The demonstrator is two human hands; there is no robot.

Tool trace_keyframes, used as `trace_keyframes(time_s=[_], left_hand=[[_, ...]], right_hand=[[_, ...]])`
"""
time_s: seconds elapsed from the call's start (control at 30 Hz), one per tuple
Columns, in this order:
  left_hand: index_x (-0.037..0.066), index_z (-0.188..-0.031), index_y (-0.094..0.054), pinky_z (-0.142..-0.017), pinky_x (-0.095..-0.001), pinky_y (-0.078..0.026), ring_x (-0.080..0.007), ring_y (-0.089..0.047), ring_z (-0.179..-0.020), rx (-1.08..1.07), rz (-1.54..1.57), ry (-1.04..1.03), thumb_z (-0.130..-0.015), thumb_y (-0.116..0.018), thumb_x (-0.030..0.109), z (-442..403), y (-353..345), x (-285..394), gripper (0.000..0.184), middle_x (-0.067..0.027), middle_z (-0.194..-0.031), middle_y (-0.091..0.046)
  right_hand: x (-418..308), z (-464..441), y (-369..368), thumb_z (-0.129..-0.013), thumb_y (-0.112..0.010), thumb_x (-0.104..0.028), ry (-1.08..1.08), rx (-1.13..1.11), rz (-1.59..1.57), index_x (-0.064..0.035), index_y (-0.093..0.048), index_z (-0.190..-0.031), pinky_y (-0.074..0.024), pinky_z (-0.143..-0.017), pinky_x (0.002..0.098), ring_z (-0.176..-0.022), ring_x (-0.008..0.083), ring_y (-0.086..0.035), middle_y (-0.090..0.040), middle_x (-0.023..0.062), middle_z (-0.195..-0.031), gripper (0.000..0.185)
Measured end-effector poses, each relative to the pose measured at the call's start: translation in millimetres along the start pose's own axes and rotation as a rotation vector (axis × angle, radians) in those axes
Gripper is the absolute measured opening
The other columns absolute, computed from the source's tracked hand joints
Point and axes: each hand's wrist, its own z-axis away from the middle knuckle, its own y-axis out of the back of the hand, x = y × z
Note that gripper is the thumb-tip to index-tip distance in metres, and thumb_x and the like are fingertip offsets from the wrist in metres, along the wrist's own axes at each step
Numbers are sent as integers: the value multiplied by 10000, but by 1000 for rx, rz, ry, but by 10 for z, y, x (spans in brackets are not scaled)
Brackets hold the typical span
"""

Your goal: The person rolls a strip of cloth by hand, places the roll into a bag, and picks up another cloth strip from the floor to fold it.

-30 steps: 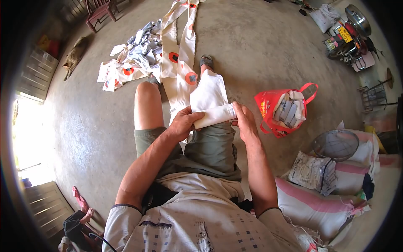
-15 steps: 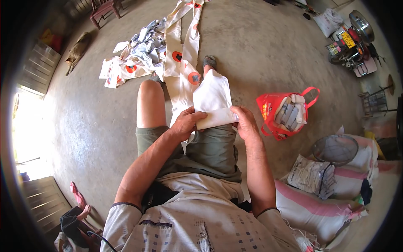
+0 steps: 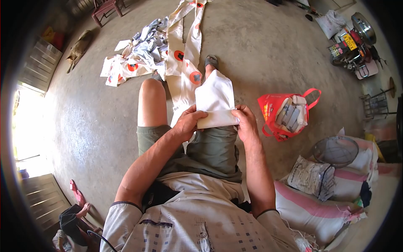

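A white cloth roll (image 3: 217,119) lies across my right thigh, held at both ends. My left hand (image 3: 187,122) pinches its left end, thumb on top. At the right end my right hand (image 3: 246,121) grips it, with the thumb on the cloth. The unrolled part of the white cloth (image 3: 214,91) runs forward over my knee. Beyond it, long white strips with orange-red circles (image 3: 179,63) stretch over the floor beside a heap of grey and white cloth pieces (image 3: 147,46).
A red bag (image 3: 272,108) filled with rolls stands right of my leg. Sacks (image 3: 310,201) and a wire basket (image 3: 336,151) are at lower right, a motorcycle (image 3: 350,46) at upper right. A cat (image 3: 79,48) lies left; another person's legs (image 3: 75,214) show at lower left.
The roll between my hands has turned from slightly slanted to nearly level. My right hand's fingers have closed in more at its end. The view has shifted slightly.
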Motion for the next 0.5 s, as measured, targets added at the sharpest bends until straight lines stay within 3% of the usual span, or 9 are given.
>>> trace_keyframes(time_s=[0.07,0.27,0.5], left_hand=[[36,-1163,-585,-536,-276,-505,-144,-636,-736,16,22,6,-881,-627,114,11,-15,12,295,-56,-931,-658],[34,-1154,-588,-541,-269,-528,-144,-643,-729,5,28,27,-889,-630,106,1,8,18,278,-58,-937,-661],[58,-1186,-588,-537,-274,-515,-131,-646,-757,-21,-6,8,-874,-645,160,-27,39,-11,334,-36,-954,-670]], right_hand=[[56,-12,49,-829,-686,-79,22,-15,-9,-27,-627,-951,-492,-719,265,-794,118,-602,-640,34,-883,144],[-150,-4,59,-833,-685,-102,-209,-111,-17,3,-637,-979,-492,-747,281,-821,125,-601,-640,38,-884,186],[-9,-90,118,-831,-686,-96,-108,-89,-74,-10,-642,-937,-486,-726,279,-790,118,-586,-632,28,-864,143]])
